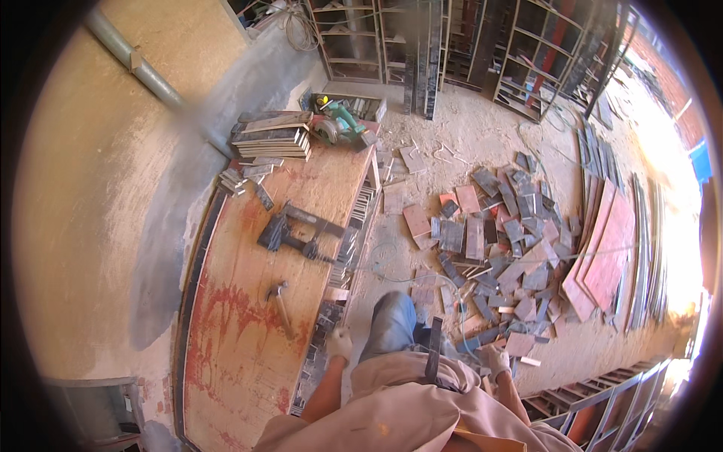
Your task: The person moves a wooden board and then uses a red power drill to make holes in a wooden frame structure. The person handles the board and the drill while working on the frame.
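My left hand (340,343), in a pale glove, hangs beside the right edge of a wooden workbench (241,369). Its fingers look curled in, and nothing shows in them. On the other side of my body, my gloved right hand (495,358) is low over wood scraps; its fingers are too small to read. A claw hammer (282,307) lies on the bench, nearest my left hand. Farther up rests a black nail gun (290,232) with a thin hose running off to the right. A green circular saw (339,126) sits at the bench's far end.
Stacked boards (273,137) stand by the saw. A heap of plywood offcuts (497,233) covers the floor to my right, with larger reddish panels (602,248) beyond. A metal frame (610,410) lies at lower right. A plastered wall (98,211) borders the bench's left.
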The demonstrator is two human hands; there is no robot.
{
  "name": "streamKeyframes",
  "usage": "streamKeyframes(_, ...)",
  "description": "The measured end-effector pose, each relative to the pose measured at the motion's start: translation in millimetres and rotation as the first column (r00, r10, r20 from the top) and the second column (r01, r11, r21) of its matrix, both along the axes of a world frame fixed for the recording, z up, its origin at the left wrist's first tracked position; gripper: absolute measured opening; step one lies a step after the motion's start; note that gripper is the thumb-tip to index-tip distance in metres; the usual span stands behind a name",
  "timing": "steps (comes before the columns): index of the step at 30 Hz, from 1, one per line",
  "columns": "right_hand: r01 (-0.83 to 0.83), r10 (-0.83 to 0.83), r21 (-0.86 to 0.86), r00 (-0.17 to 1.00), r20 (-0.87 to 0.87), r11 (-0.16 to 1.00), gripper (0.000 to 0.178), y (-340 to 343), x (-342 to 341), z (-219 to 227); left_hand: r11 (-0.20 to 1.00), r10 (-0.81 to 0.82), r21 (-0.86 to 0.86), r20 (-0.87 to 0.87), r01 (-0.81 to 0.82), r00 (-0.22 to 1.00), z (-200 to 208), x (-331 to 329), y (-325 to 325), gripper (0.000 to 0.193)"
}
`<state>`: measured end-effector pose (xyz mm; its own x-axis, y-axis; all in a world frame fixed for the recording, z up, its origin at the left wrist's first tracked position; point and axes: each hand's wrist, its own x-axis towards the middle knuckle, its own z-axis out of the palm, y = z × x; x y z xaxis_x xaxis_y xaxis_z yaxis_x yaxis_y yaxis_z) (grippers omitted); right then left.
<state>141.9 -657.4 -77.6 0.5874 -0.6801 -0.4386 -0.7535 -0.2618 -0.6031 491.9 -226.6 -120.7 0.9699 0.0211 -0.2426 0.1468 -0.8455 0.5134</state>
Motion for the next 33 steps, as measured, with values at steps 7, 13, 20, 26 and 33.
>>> streamKeyframes(7, 0.45, -0.584, 0.525, 0.804, 0.114, 0.722, 0.036, -93, 198, 71, 0.954, 0.029, -0.285, 0.398, 0.094, 0.917, 108, 322, -170, 0.023)
streamKeyframes(13, -0.355, 0.306, 0.034, 0.749, -0.587, 0.934, 0.033, -102, 145, -6, 0.965, 0.036, -0.229, 0.606, 0.131, 0.794, 140, 656, -267, 0.019)
streamKeyframes(20, -0.365, 0.539, 0.415, 0.368, -0.758, 0.833, 0.031, -69, 237, 87, 0.947, -0.111, 0.321, 0.224, 0.034, 0.968, 64, 941, -365, 0.038)
streamKeyframes(26, -0.365, 0.637, 0.541, 0.228, -0.737, 0.757, 0.037, -58, 293, 156, 0.85, -0.097, 0.526, 0.089, 0.036, 0.991, -25, 1038, -413, 0.058)
streamKeyframes(33, -0.102, 0.237, 0.22, 0.595, -0.768, 0.97, 0.021, -27, 293, 198, 0.761, -0.174, 0.622, -0.08, 0.186, 0.981, -82, 1052, -390, 0.047)
